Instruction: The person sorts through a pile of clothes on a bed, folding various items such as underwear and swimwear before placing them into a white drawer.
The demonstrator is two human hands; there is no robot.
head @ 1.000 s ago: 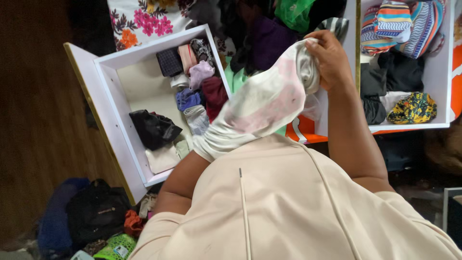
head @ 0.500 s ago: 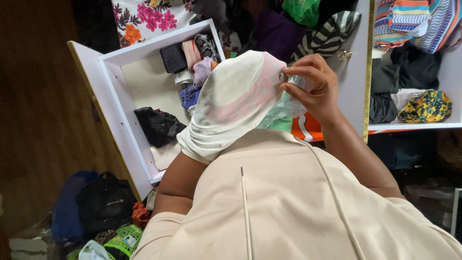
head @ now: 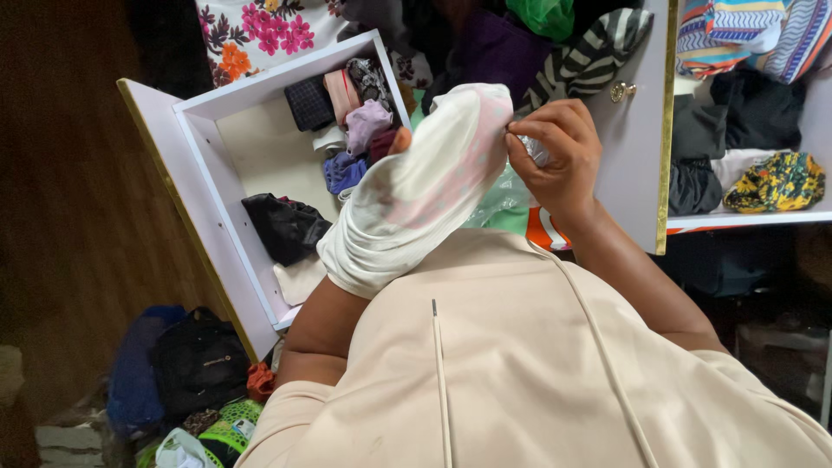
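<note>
White drawer (head: pixel 195 186) of rolled clothes sat upper left. Since a second earlier, right hand (head: pixel 555 160) had dropped centre-frame, pinching pale cloth (head: pixel 425 186); left hand (head: pixel 399 139) stayed inside, grip hidden.

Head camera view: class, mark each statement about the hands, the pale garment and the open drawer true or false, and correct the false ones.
1. The right hand pinches the edge of the white and pink garment. True.
2. The left hand is bare and in plain sight. False: the garment is pulled over it, with only a fingertip showing.
3. The white drawer stands open with folded clothes inside. True.
4. The black bag lies inside the drawer. False: it sits on the floor below the drawer.
</note>
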